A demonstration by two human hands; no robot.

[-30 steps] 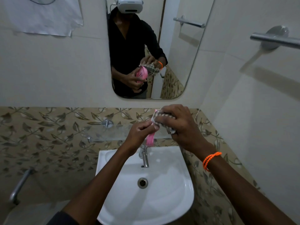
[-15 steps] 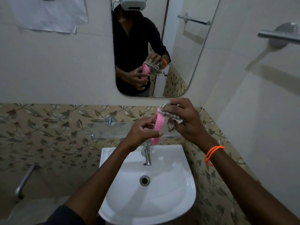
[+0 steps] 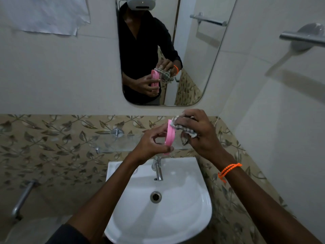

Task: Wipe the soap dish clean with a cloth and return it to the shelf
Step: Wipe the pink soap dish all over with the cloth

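My left hand (image 3: pixel 151 143) pinches the lower end of a pink soap dish (image 3: pixel 170 136), held on edge above the tap. My right hand (image 3: pixel 197 131) grips a bunched checked cloth (image 3: pixel 186 131) and presses it against the dish's upper right side. A glass shelf (image 3: pixel 116 143) runs along the tiled wall behind and to the left of my hands. The mirror (image 3: pixel 193 55) above repeats the dish, the cloth and both hands.
A white basin (image 3: pixel 184 208) with a chrome tap (image 3: pixel 158 170) sits below my hands. A metal towel bar (image 3: pixel 302 36) juts from the right wall. A pipe (image 3: pixel 22 198) stands at lower left. A white sheet (image 3: pixel 47 14) hangs at upper left.
The dish has turned more upright and edge-on. My right hand with the cloth has shifted up along the dish's top end. The view has tilted down slightly.
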